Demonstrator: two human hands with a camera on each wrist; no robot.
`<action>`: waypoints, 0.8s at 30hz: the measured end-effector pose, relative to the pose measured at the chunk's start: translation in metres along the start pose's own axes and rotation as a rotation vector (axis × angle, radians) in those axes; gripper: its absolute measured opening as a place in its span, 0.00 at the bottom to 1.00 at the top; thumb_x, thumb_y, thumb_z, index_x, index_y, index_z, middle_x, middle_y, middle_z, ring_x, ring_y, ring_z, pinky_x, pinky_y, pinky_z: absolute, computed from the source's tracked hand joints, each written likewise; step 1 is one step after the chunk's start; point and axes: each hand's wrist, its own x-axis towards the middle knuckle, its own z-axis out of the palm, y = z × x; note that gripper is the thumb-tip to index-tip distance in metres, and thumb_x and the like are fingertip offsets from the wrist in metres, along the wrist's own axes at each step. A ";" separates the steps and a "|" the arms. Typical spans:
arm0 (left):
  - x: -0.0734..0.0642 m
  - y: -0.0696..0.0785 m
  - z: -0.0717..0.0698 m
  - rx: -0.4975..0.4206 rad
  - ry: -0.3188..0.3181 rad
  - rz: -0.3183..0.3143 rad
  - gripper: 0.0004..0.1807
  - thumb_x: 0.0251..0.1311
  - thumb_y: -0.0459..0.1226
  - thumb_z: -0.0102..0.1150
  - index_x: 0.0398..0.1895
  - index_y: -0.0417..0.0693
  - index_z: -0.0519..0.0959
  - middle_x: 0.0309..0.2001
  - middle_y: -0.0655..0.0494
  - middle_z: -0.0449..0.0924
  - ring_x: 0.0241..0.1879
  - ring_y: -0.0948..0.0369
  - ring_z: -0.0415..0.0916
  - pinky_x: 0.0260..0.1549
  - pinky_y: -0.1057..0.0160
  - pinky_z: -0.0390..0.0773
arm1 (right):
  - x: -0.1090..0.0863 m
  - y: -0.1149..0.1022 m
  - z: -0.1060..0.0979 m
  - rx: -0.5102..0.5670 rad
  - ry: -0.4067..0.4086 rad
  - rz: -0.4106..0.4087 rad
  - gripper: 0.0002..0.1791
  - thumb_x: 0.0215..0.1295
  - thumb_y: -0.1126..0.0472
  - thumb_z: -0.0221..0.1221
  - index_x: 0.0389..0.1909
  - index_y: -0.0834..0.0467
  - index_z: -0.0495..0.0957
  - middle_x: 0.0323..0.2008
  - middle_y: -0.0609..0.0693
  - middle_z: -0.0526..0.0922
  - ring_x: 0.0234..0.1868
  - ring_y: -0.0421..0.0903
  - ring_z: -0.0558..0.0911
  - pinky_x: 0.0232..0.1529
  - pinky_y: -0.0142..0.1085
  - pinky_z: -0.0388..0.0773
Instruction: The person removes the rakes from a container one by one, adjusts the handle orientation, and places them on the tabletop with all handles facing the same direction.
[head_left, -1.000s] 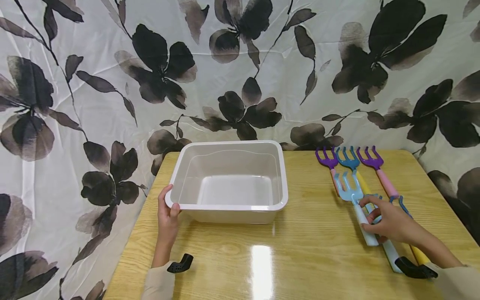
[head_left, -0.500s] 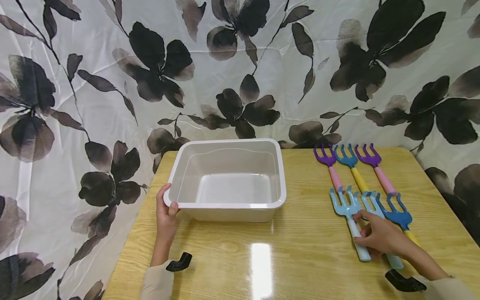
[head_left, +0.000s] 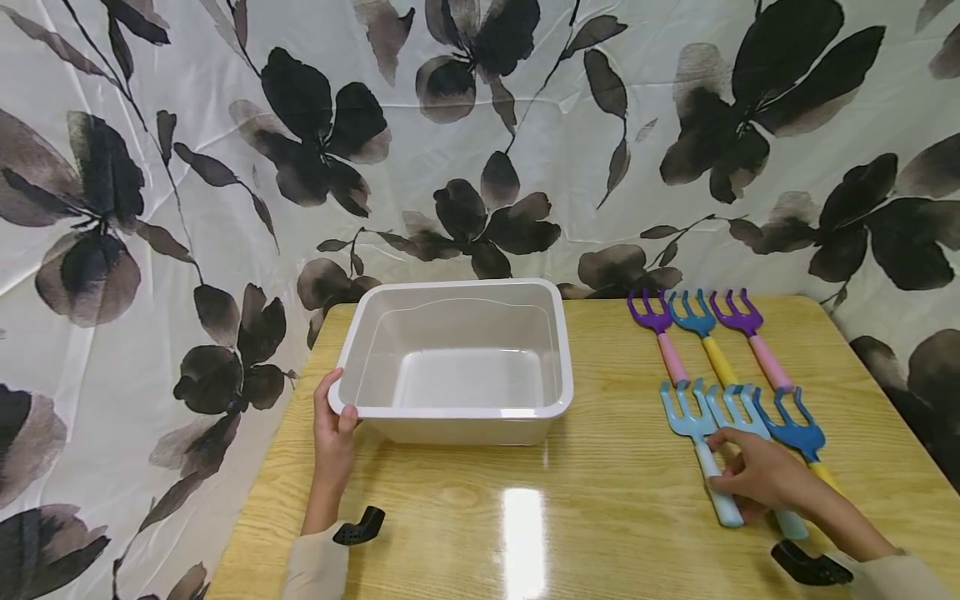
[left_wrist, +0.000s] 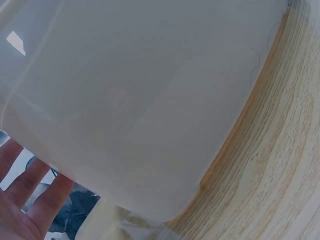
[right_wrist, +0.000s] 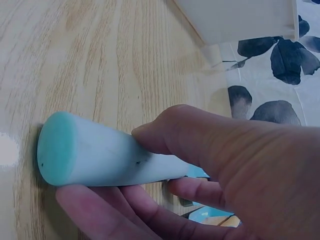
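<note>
My right hand (head_left: 772, 477) pinches the pale handle of a light blue garden hand fork (head_left: 687, 422), low over the table at the right. In the right wrist view, the thumb lies along one side of the handle (right_wrist: 102, 150) and fingers curl at the other. Beside it, partly hidden under my hand, is a second light blue hand fork (head_left: 738, 410). A blue hand fork (head_left: 797, 433) with a yellow handle lies to its right. My left hand (head_left: 334, 442) grips the left front corner of a white plastic bin (head_left: 450, 413), thumb at the rim. Nothing lies inside the bin.
Behind the front row lie a purple fork (head_left: 652, 318) with a pink handle, a blue fork (head_left: 696, 321) with a yellow handle and another purple fork (head_left: 738, 318). All rest on a wooden table (head_left: 600, 517). A floral cloth (head_left: 480, 125) hangs behind the table.
My right hand has brought the light blue fork nearer and slightly left, off the forks it overlapped, to the left end of the front row. My left hand stays at the bin.
</note>
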 end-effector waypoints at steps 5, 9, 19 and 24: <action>0.002 -0.001 0.002 -0.005 -0.002 0.012 0.31 0.77 0.40 0.51 0.76 0.40 0.57 0.65 0.50 0.65 0.58 0.53 0.70 0.48 0.70 0.78 | 0.001 0.000 -0.001 -0.006 0.007 0.008 0.29 0.62 0.63 0.70 0.59 0.66 0.69 0.27 0.53 0.82 0.22 0.56 0.84 0.21 0.49 0.82; 0.003 0.000 0.001 0.004 -0.043 -0.010 0.29 0.77 0.36 0.49 0.76 0.40 0.55 0.66 0.47 0.63 0.58 0.55 0.70 0.49 0.70 0.78 | -0.001 -0.001 -0.004 -0.063 0.008 0.006 0.29 0.61 0.60 0.71 0.59 0.65 0.70 0.27 0.51 0.83 0.22 0.54 0.83 0.21 0.47 0.82; 0.026 0.049 -0.031 0.478 -0.285 -0.181 0.32 0.72 0.34 0.59 0.76 0.49 0.62 0.74 0.38 0.62 0.68 0.42 0.68 0.56 0.46 0.78 | -0.001 -0.022 -0.045 -0.295 0.097 -0.160 0.35 0.67 0.50 0.67 0.66 0.67 0.67 0.40 0.59 0.85 0.29 0.51 0.85 0.23 0.41 0.81; 0.050 0.086 -0.037 0.819 -0.354 -0.142 0.24 0.70 0.47 0.63 0.64 0.47 0.79 0.76 0.41 0.61 0.73 0.36 0.60 0.61 0.32 0.68 | 0.002 -0.041 -0.071 -0.548 0.299 -0.307 0.37 0.62 0.47 0.71 0.63 0.66 0.71 0.49 0.72 0.82 0.43 0.64 0.85 0.35 0.55 0.81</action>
